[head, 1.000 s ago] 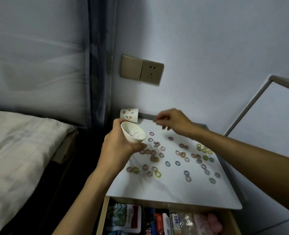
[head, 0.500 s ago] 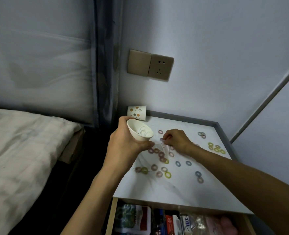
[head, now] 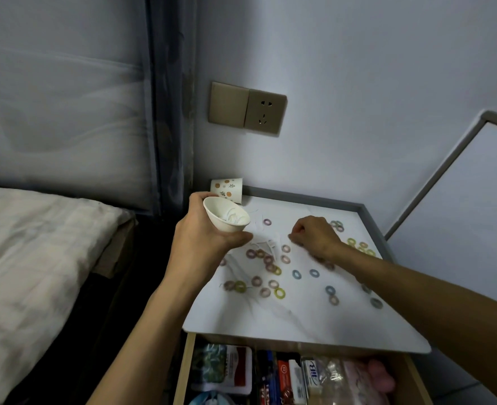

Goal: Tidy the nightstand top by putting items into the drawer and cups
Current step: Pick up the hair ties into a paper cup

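My left hand (head: 203,244) grips a white paper cup (head: 227,217), tilted toward the nightstand top (head: 300,317), with small white things inside. My right hand (head: 314,238) rests low on the white marble top with its fingers curled down among small pale plastic pieces (head: 266,245); what it pinches is hidden. Several small coloured rings (head: 270,285) lie scattered across the top. A second cup with orange dots (head: 227,190) stands at the back left corner against the wall.
The drawer (head: 285,375) below the front edge is pulled out and packed with packets and bags. A bed (head: 37,258) lies to the left across a dark gap. A wall socket (head: 247,111) sits above the nightstand.
My right hand came down from the back of the top to the pale pieces near its middle. The left hand kept the cup held up at the left.
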{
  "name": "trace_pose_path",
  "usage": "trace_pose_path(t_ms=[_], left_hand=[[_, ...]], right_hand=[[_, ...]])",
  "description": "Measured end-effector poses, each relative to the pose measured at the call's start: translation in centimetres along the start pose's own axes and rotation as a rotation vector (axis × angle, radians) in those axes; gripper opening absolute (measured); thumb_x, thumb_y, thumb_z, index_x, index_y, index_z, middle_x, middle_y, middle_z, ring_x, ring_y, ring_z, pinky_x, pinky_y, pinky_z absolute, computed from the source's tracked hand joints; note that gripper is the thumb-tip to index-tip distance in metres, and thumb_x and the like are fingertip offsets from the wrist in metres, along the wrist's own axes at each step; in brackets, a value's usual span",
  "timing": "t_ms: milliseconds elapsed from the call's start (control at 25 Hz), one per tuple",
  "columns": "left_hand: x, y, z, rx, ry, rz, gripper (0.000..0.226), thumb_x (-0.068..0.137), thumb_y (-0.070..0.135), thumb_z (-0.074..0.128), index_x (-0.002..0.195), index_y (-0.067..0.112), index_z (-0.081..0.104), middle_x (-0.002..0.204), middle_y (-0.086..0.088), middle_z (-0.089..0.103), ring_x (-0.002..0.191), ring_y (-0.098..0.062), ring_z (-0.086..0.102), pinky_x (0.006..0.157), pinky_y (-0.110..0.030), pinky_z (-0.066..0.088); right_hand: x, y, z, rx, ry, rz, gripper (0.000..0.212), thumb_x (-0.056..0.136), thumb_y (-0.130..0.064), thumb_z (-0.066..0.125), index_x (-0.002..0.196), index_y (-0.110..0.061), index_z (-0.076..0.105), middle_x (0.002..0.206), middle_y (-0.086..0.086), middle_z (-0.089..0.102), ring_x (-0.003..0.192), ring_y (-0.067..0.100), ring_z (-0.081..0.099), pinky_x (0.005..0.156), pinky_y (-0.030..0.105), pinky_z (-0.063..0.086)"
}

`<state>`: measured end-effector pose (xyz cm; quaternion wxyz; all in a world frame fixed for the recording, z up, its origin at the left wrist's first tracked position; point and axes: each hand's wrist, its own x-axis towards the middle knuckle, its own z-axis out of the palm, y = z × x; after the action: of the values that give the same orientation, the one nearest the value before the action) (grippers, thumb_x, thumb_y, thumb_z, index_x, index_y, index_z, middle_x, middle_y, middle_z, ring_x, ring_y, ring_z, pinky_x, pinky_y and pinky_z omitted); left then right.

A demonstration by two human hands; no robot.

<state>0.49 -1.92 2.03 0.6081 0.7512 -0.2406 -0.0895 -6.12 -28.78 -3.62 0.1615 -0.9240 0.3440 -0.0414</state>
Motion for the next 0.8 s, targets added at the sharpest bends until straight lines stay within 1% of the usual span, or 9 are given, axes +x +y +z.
trace_pose_path(t_ms=[80, 160, 240, 360, 440, 560, 680, 760, 800], left_hand=[[0.1, 0.0, -0.5, 0.002, 0.013, -0.005, 0.072, 0.060, 0.019, 0.091, 0.118, 0.025, 0.048, 0.097, 0.012, 0.058, 0.084, -0.001, 0.055, 0.051, -0.004, 0.042], [0.1, 0.0, -0.6, 0.015, 0.011, -0.001, 0.073, 0.061, 0.020, 0.091, 0.119, 0.024, 0.048, 0.096, 0.014, 0.057, 0.083, 0.000, 0.055, 0.052, -0.003, 0.042], [0.1, 0.0, -0.6, 0.008, 0.005, -0.001, 0.072, 0.061, 0.018, 0.091, 0.119, 0.022, 0.048, 0.096, 0.012, 0.058, 0.082, 0.000, 0.055, 0.050, -0.004, 0.042], [0.0, 0.1, -0.5, -0.001, 0.000, -0.005, 0.071, 0.062, 0.016, 0.090, 0.120, 0.021, 0.049, 0.100, 0.007, 0.060, 0.082, -0.002, 0.055, 0.047, -0.004, 0.041], [0.0, 0.2, -0.5, -0.008, -0.004, -0.002, 0.072, 0.062, 0.016, 0.090, 0.121, 0.020, 0.048, 0.104, 0.004, 0.061, 0.084, -0.004, 0.055, 0.047, -0.004, 0.042], [0.0, 0.2, -0.5, -0.022, -0.004, -0.003, 0.073, 0.062, 0.016, 0.091, 0.120, 0.021, 0.048, 0.107, 0.003, 0.060, 0.084, -0.005, 0.055, 0.047, -0.004, 0.042], [0.1, 0.1, -0.8, -0.012, 0.003, -0.001, 0.074, 0.061, 0.017, 0.091, 0.121, 0.022, 0.047, 0.109, 0.003, 0.060, 0.087, -0.008, 0.056, 0.050, -0.002, 0.042], [0.0, 0.2, -0.7, -0.003, 0.003, 0.003, 0.075, 0.061, 0.019, 0.091, 0.122, 0.022, 0.047, 0.110, 0.003, 0.060, 0.093, -0.011, 0.056, 0.054, -0.001, 0.042], [-0.1, 0.2, -0.7, 0.000, 0.004, 0.004, 0.075, 0.061, 0.019, 0.091, 0.122, 0.022, 0.047, 0.110, 0.003, 0.060, 0.095, -0.012, 0.057, 0.055, -0.001, 0.042]], right_hand=[[0.2, -1.7, 1.2, -0.079, -0.040, 0.018, 0.030, 0.085, -0.033, 0.070, 0.078, -0.004, 0.064, 0.083, 0.008, 0.068, 0.082, 0.027, 0.066, 0.066, 0.033, 0.051], [0.6, -2.8, 2.1, -0.142, -0.043, 0.060, 0.022, 0.086, -0.024, 0.069, 0.083, -0.006, 0.057, 0.095, 0.012, 0.066, 0.091, 0.031, 0.065, 0.065, 0.030, 0.045], [1.0, -3.6, 2.2, -0.191, -0.034, 0.110, 0.009, 0.087, -0.012, 0.062, 0.093, -0.007, 0.058, 0.108, 0.014, 0.065, 0.097, 0.032, 0.064, 0.068, 0.029, 0.043], [1.2, -4.3, 2.0, -0.257, -0.073, 0.129, 0.005, 0.088, -0.008, 0.055, 0.091, -0.010, 0.053, 0.111, 0.012, 0.063, 0.103, 0.031, 0.062, 0.071, 0.029, 0.042], [1.4, -4.1, 1.7, -0.235, -0.110, 0.135, 0.010, 0.087, -0.012, 0.059, 0.086, -0.009, 0.050, 0.103, 0.012, 0.061, 0.099, 0.030, 0.062, 0.067, 0.028, 0.042], [1.9, -3.4, 0.9, -0.080, -0.155, 0.136, 0.018, 0.076, -0.012, 0.070, 0.070, -0.007, 0.054, 0.084, 0.010, 0.062, 0.076, 0.024, 0.060, 0.053, 0.023, 0.039], [1.3, -3.7, 0.9, 0.013, -0.225, 0.113, 0.018, 0.075, -0.015, 0.075, 0.066, -0.006, 0.063, 0.070, 0.009, 0.067, 0.061, 0.016, 0.059, 0.059, 0.023, 0.043], [0.6, -3.7, 1.6, -0.014, -0.231, 0.104, 0.025, 0.077, -0.020, 0.076, 0.060, -0.010, 0.060, 0.060, 0.005, 0.066, 0.052, 0.009, 0.058, 0.054, 0.019, 0.041], [0.5, -3.8, 2.1, -0.029, -0.220, 0.098, 0.029, 0.077, -0.024, 0.077, 0.059, -0.012, 0.057, 0.058, 0.003, 0.065, 0.052, 0.009, 0.059, 0.052, 0.019, 0.040]])
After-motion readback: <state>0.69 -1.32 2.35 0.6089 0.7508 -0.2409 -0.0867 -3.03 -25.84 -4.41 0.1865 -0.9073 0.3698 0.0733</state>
